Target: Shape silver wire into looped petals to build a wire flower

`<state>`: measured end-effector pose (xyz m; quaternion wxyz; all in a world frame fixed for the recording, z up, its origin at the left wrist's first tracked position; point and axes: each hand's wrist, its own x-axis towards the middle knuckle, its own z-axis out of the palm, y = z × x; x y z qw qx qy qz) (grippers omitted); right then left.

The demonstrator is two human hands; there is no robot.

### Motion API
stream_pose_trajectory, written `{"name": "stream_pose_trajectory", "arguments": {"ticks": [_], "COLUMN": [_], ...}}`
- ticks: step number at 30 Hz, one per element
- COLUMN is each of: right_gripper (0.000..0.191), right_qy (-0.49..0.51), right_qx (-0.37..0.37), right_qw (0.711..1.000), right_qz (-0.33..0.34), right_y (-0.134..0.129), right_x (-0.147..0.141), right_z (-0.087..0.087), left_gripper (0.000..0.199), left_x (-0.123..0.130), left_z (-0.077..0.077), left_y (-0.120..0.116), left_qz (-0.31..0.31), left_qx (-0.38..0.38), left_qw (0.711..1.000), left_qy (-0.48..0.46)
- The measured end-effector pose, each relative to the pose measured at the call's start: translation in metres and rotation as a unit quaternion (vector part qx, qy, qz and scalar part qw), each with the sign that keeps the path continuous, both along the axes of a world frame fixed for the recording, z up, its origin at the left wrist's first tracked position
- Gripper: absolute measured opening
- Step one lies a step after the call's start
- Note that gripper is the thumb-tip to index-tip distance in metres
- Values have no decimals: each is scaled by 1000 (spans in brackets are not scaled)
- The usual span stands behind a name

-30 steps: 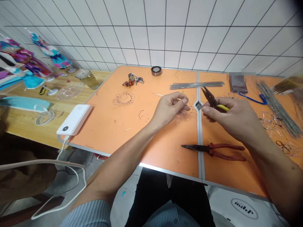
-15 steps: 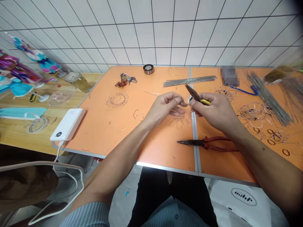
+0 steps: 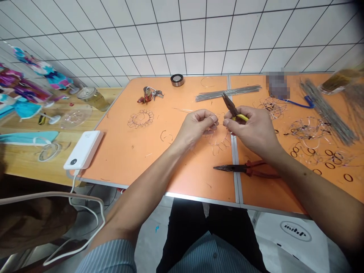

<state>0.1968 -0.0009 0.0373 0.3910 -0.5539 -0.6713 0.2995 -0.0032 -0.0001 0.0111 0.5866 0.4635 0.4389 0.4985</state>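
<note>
Between my hands is a thin wire piece bent into a ring of loops point(image 3: 220, 144), hanging just over the orange table. My left hand point(image 3: 199, 127) pinches this looped wire between thumb and fingers. Yellow-handled pliers point(image 3: 231, 106) are tucked in my right hand point(image 3: 251, 127), jaws pointing up and away. The right thumb and forefinger close near the wire's edge; whether they grip it cannot be made out. Below them lie red-handled long-nose pliers point(image 3: 231, 168), partly under my right forearm. A similar looped wire ring point(image 3: 141, 119) rests to the left.
A bundle of straight wires point(image 3: 227, 93), a tape roll point(image 3: 177, 80) and keys point(image 3: 153, 93) lie toward the wall. At right are wire coils point(image 3: 308, 128), small dark rings point(image 3: 330, 165) and a thicker wire bundle point(image 3: 330, 112). A white power bank point(image 3: 83, 149) sits at the left edge.
My hands have drawn slightly closer together, and the looped wire has turned a little between them. The yellow-handled pliers stay in my right hand. The whole view has shifted slightly.
</note>
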Motion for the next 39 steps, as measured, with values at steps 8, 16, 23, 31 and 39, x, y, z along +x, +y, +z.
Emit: {"name": "stream_pose_trajectory", "arguments": {"ticks": [8,16,23,31,39], "right_gripper": [5,8,13,7,5], "right_qy": [-44,-127,-79,-70,-124], "right_qx": [72,138,127,119,158], "right_qw": [996,982,989,990,979], "right_qz": [-6,9,-14,-15,-23], "right_y": [-3,-3,1,-1,1], "right_x": [-8,-12,-8,-11,-12], "right_z": [-3,-15,-14,-15,-19], "left_gripper": [18,18,20,23,19], "left_x": [2,10,10,12,16], "left_z": [-4,-6,-5,-3,-4], "left_y": [3,0,-2,-3,-5], "left_qz": [31,81,113,139,134], "left_qx": [43,23,25,17,22], "left_qw": [999,996,993,990,990], "left_qy": [-1,-10,-30,-23,-37]}}
